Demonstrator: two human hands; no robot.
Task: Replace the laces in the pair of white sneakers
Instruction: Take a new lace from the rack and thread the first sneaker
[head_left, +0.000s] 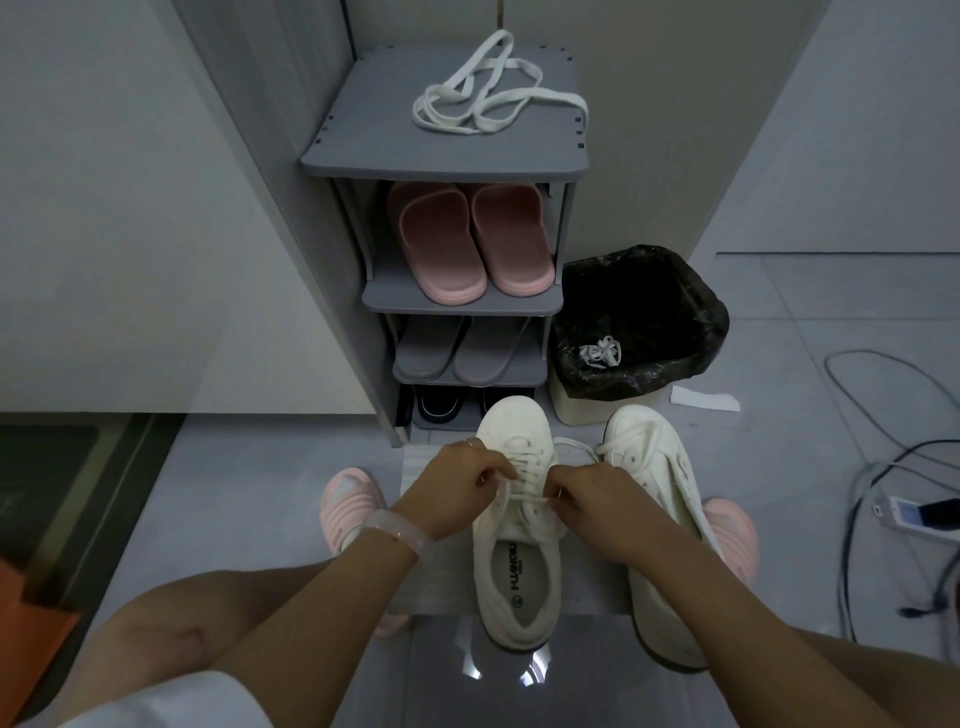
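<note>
Grey tiled floor (249, 467) in a dim entry corner, with a grey shoe rack (441, 156) at the far centre and a bin (639, 322) lined in black plastic just right of it. Two white sneakers side by side on the floor, near centre: left sneaker (514, 571) with toe pointing far and collar open toward the viewer, right sneaker (660, 519) just beside it, partly hidden under the right forearm. Loose spare lace (493, 88) in a heap on the rack's top shelf, well apart from the shoes; a small white tangle (602, 353) inside the bin, perhaps a discarded lace. Lace in the left sneaker (524, 467) flat, soft and light, likely floppy and prone to twist, with little weight to resist a pull; best taken close to the tips or just above an eyelet, where a pinch gives control. Sneaker itself light, soft-walled, apt to slide on smooth tile unless steadied. Left hand (457, 478) curled, fingertips pinching a strand at the left side of the lacing. Right hand (592, 493) likewise curled, pinching a strand at the right side, both hands close together over the tongue. Probably tightening or threading near the upper eyelets; exact eyelet too small to tell. Right sneaker's lace (576, 447) lying slack across its top.
</note>
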